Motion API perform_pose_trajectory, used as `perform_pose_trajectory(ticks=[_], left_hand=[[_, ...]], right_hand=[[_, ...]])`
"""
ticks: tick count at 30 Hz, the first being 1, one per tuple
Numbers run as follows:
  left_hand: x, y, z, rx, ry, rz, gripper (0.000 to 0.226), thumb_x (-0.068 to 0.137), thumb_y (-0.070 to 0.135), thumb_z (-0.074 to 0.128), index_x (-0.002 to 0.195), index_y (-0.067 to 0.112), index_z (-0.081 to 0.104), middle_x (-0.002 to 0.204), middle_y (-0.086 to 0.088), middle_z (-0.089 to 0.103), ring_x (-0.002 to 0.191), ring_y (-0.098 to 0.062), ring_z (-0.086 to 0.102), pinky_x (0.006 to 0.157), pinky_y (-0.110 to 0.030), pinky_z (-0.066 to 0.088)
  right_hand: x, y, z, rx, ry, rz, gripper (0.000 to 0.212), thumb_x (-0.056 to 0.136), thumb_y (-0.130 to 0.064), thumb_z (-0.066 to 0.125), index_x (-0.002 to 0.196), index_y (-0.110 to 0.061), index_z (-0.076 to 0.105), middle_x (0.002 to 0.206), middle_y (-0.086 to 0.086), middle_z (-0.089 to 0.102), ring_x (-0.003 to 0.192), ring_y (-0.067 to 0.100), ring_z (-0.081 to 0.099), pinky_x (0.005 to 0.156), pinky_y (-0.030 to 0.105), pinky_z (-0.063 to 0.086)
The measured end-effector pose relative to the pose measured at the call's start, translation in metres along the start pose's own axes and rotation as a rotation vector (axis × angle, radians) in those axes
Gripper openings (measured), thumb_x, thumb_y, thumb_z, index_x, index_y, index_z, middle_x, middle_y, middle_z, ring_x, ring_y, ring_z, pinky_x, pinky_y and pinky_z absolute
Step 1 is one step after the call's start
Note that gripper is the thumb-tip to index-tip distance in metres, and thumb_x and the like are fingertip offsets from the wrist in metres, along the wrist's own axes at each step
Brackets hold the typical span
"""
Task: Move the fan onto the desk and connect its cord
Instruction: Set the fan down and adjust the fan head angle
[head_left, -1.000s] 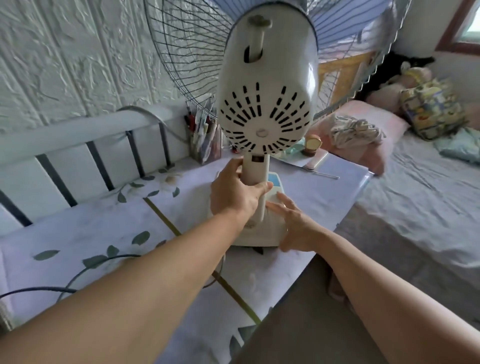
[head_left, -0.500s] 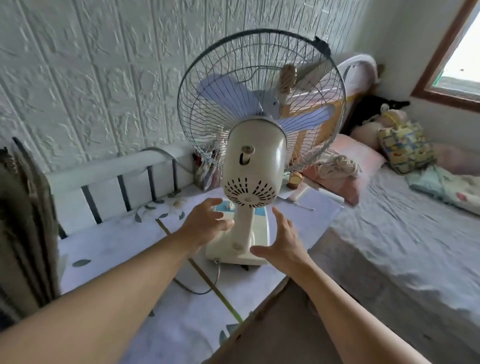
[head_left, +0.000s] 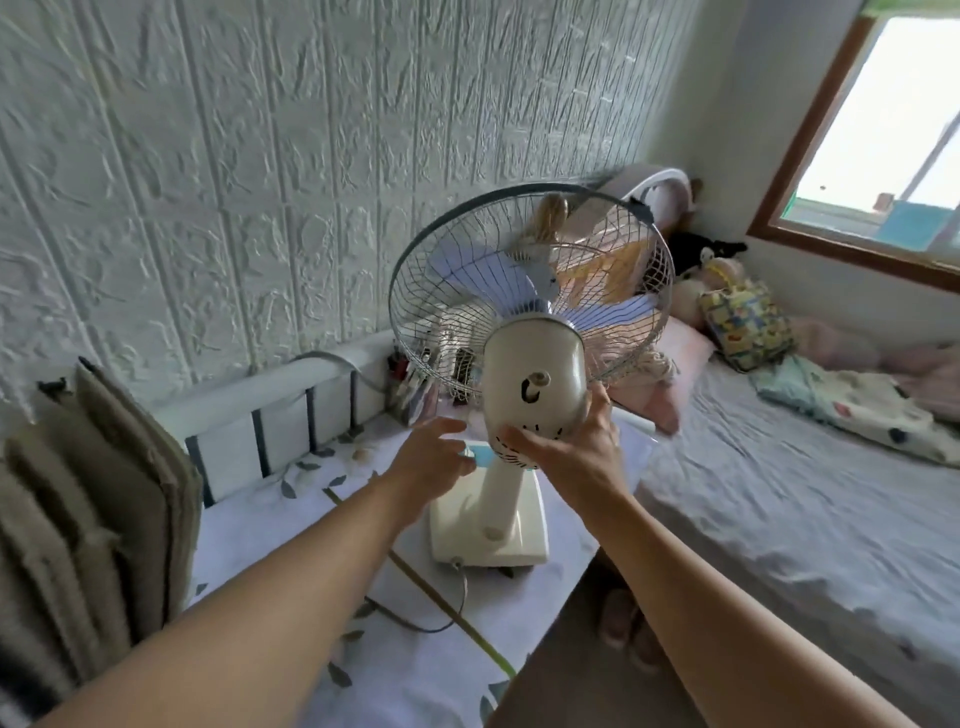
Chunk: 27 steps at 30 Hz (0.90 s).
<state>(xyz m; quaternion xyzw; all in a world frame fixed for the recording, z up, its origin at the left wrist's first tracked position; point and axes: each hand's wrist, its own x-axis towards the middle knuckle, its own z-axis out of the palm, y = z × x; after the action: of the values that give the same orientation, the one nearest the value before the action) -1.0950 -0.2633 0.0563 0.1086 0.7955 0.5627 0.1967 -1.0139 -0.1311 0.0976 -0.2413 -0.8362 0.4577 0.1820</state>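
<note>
One table fan (head_left: 524, 364) is seen standing upright on the desk (head_left: 291, 525), its cream base (head_left: 491, 525) set near the right edge of the surface, roughly midway along that edge. The first half of the task is judged done; the cord is judged still to be connected.

The right hand (head_left: 576, 457) is cupped around the lower right side of the motor housing (head_left: 537, 379), fingers spread and pressed to the shell, so the fan head is being grasped there. The left hand (head_left: 431, 467) is held loose and unclenched just left of the neck (head_left: 501, 488), beside the blue control panel; whether it touches the fan cannot be told.

One thin cord (head_left: 441, 618) is seen leaving the near side of the base and curving across the desk toward the near left, where it passes behind the left forearm. It lies below and nearer than both hands, its long axis running from the base toward the near left corner. The left hand is judged the nearer one to it. Neither plug nor socket is visible.

Counted: one fan, one cord, two hands, one pen holder (head_left: 415, 384) at the far edge, behind the grille
</note>
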Motion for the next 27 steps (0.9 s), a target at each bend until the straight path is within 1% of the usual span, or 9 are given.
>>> perform_pose_trajectory(ticks=[5, 8, 11, 15, 17, 19, 21, 23, 27], left_hand=[[0.022, -0.003, -0.01, 0.027, -0.144, 0.043, 0.057, 0.088, 0.003, 0.057, 0.142, 0.01, 0.039, 0.143, -0.013, 0.047, 0.103, -0.012, 0.047, 0.071, -0.013, 0.042], [0.036, -0.003, -0.012, 0.018, -0.184, 0.051, 0.055, 0.089, 0.006, 0.056, 0.141, 0.012, 0.04, 0.143, -0.011, 0.047, 0.103, -0.012, 0.046, 0.06, -0.009, 0.046], [0.05, -0.003, -0.008, 0.007, -0.215, 0.06, 0.047, 0.09, 0.006, 0.054, 0.137, 0.008, 0.047, 0.138, -0.014, 0.053, 0.096, -0.013, 0.051, 0.047, 0.001, 0.043], [0.068, 0.001, 0.001, 0.022, -0.171, 0.05, 0.031, 0.087, 0.003, 0.058, 0.118, 0.004, 0.063, 0.122, -0.017, 0.065, 0.072, -0.013, 0.056, 0.056, -0.015, 0.047], [0.076, 0.001, 0.005, 0.063, -0.133, 0.058, 0.023, 0.085, 0.004, 0.061, 0.107, 0.006, 0.068, 0.114, -0.017, 0.069, 0.076, -0.018, 0.059, 0.067, -0.025, 0.049], [0.082, 0.0, 0.009, 0.182, -0.131, 0.097, 0.019, 0.085, 0.006, 0.062, 0.102, 0.01, 0.069, 0.115, -0.011, 0.071, 0.089, -0.02, 0.063, 0.079, -0.029, 0.05], [0.084, 0.001, 0.012, 0.281, -0.111, 0.124, 0.02, 0.085, 0.009, 0.061, 0.104, 0.008, 0.068, 0.113, -0.009, 0.071, 0.096, -0.021, 0.065, 0.074, -0.022, 0.049], [0.084, 0.002, 0.013, 0.338, -0.068, 0.135, 0.021, 0.086, 0.014, 0.062, 0.104, 0.006, 0.067, 0.11, -0.011, 0.072, 0.101, -0.024, 0.065, 0.075, -0.023, 0.045], [0.092, 0.001, 0.016, 0.292, -0.076, 0.13, 0.008, 0.084, 0.011, 0.061, 0.088, 0.005, 0.063, 0.103, -0.02, 0.07, 0.091, -0.029, 0.064, 0.073, -0.026, 0.046]], right_hand=[[0.007, -0.019, 0.02, 0.02, 0.175, 0.121, 0.106, 0.035, -0.065, 0.075, 0.126, -0.027, 0.037, 0.11, 0.005, 0.06, 0.103, 0.028, 0.058, 0.09, 0.042, 0.053], [0.012, -0.027, 0.021, 0.054, 0.197, 0.18, 0.093, 0.046, -0.052, 0.084, 0.125, -0.025, 0.042, 0.107, 0.004, 0.063, 0.099, 0.026, 0.061, 0.088, 0.043, 0.055], [0.014, -0.027, 0.019, 0.053, 0.239, 0.201, 0.084, 0.056, -0.041, 0.084, 0.128, -0.026, 0.044, 0.107, 0.002, 0.062, 0.095, 0.022, 0.058, 0.084, 0.034, 0.054], [0.014, -0.026, 0.02, 0.064, 0.248, 0.202, 0.083, 0.05, -0.044, 0.081, 0.124, -0.03, 0.047, 0.106, 0.001, 0.065, 0.097, 0.023, 0.062, 0.085, 0.04, 0.056], [0.015, -0.026, 0.02, 0.06, 0.244, 0.197, 0.08, 0.052, -0.042, 0.081, 0.124, -0.031, 0.047, 0.106, 0.0, 0.064, 0.097, 0.022, 0.061, 0.084, 0.036, 0.055], [0.015, -0.028, 0.02, 0.039, 0.241, 0.189, 0.078, 0.055, -0.041, 0.081, 0.125, -0.03, 0.047, 0.105, 0.0, 0.063, 0.095, 0.021, 0.059, 0.08, 0.031, 0.052], [0.016, -0.028, 0.019, 0.025, 0.24, 0.189, 0.077, 0.057, -0.041, 0.081, 0.125, -0.03, 0.046, 0.105, -0.001, 0.062, 0.097, 0.021, 0.058, 0.083, 0.032, 0.051], [0.015, -0.029, 0.019, 0.029, 0.242, 0.195, 0.075, 0.06, -0.038, 0.082, 0.125, -0.032, 0.045, 0.104, -0.002, 0.061, 0.098, 0.02, 0.058, 0.086, 0.033, 0.051], [0.016, -0.027, 0.018, 0.041, 0.251, 0.196, 0.074, 0.061, -0.037, 0.081, 0.125, -0.033, 0.045, 0.103, -0.003, 0.061, 0.097, 0.02, 0.057, 0.081, 0.029, 0.049]])
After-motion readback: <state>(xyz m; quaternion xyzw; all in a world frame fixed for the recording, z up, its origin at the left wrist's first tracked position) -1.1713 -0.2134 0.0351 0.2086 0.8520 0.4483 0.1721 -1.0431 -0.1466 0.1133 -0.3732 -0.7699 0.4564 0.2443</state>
